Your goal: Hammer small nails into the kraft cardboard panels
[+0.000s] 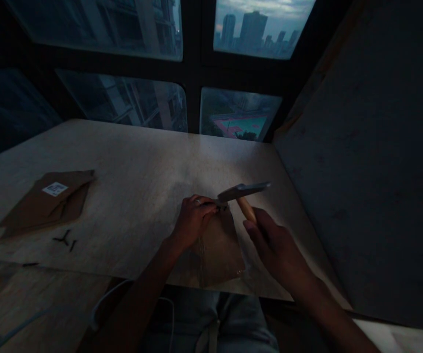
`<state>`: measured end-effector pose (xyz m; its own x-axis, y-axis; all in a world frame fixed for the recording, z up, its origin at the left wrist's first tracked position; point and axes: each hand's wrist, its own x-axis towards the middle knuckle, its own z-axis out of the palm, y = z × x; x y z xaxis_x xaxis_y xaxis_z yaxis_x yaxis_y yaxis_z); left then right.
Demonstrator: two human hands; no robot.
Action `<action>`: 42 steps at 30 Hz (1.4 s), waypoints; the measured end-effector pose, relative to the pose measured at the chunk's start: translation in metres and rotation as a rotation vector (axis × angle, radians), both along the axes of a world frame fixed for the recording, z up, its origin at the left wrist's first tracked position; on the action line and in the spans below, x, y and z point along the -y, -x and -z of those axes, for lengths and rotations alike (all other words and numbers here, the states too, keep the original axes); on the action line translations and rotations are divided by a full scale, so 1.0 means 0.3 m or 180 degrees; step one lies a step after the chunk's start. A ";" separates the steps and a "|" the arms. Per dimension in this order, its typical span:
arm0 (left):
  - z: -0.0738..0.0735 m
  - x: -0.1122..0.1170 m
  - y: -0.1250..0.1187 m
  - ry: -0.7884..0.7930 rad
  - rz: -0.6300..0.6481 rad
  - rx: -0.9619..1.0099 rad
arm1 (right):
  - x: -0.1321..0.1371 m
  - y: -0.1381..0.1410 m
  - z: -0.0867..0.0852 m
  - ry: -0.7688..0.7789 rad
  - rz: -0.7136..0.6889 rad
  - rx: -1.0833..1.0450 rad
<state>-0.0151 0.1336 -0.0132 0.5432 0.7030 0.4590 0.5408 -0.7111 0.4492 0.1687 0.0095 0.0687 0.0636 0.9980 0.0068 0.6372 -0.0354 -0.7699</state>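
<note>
A hammer with a metal head [243, 190] and a pale wooden handle is gripped in my right hand [275, 242]. Its head is tilted over the far end of a flat brown cardboard piece [221, 245], just beside my left fingertips. My left hand [193, 218], with a ring on one finger, is closed at that far end of the cardboard. Small dark bits [221, 208] show by its fingertips, too dim to name. Whether the fingers also pinch something small is hidden.
Brown cardboard sheets [45, 201] with a white label lie on the left of the pale table [134, 196]. Several small dark slim pieces [63, 239] are scattered near them. Windows border the far side, a dark wall [373, 171] the right. A white cable [103, 299] hangs below the front edge.
</note>
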 end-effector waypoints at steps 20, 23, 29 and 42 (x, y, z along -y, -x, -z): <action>0.028 -0.018 -0.006 0.0399 0.0101 0.0626 | -0.045 -0.024 0.083 0.0138 0.0152 -0.0384; 0.026 -0.015 -0.007 0.0430 0.0025 0.0676 | -0.040 -0.017 0.093 0.0201 0.0052 -0.0397; 0.036 -0.011 -0.006 0.0531 -0.0035 0.0841 | -0.026 -0.014 0.057 0.0087 0.0148 -0.0120; 0.032 -0.014 -0.006 0.0475 0.0064 0.0961 | -0.024 -0.049 0.035 0.0051 0.0209 -0.0036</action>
<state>-0.0133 0.1378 -0.0227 0.4130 0.7651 0.4941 0.3540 -0.6347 0.6869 0.1835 0.0168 0.0583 0.1288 0.9916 -0.0102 0.6245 -0.0891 -0.7759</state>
